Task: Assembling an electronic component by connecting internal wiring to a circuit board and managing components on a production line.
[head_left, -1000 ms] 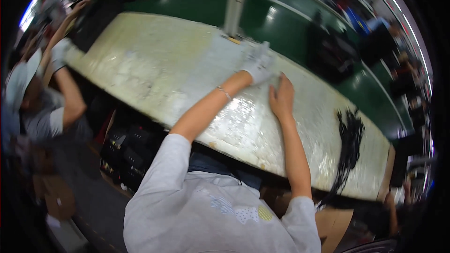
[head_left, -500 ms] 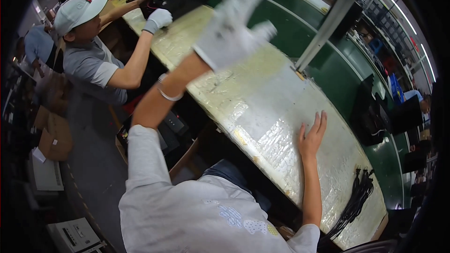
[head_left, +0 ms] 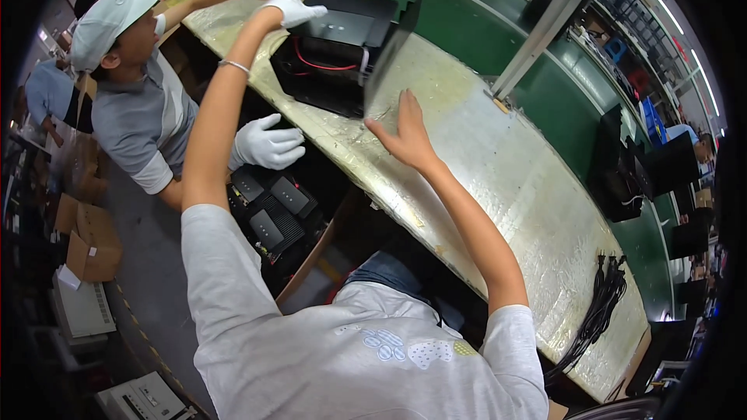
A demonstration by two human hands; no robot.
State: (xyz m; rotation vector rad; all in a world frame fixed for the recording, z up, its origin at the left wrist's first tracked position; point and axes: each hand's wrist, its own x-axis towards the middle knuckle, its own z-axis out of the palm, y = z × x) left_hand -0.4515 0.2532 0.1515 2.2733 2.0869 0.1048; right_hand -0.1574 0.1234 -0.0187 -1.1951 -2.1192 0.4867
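A black metal casing (head_left: 346, 15) with a raised side panel sits on the far left part of the workbench (head_left: 498, 187). A red wire (head_left: 319, 64) and dark parts show in its open side. My left hand (head_left: 292, 9), in a white glove, grips the casing's left edge, thumb stretched over the top; its fingertips are partly hidden. Bare and with fingers spread, my right hand (head_left: 408, 134) is beside the panel's lower right end; whether it touches is unclear.
A co-worker in a cap (head_left: 117, 23) stands at left; their gloved hand (head_left: 268, 142) is beneath my left arm, above black units (head_left: 276, 214). Black cables (head_left: 595, 303) lie at the bench's right end. A metal post (head_left: 545, 31) rises beyond; cartons (head_left: 89, 237) stand lower left.
The casing has come onto the bench nearer me. My left hand has moved left and down to it; my right hand has moved left and away from me. The co-worker's gloved hand has dropped.
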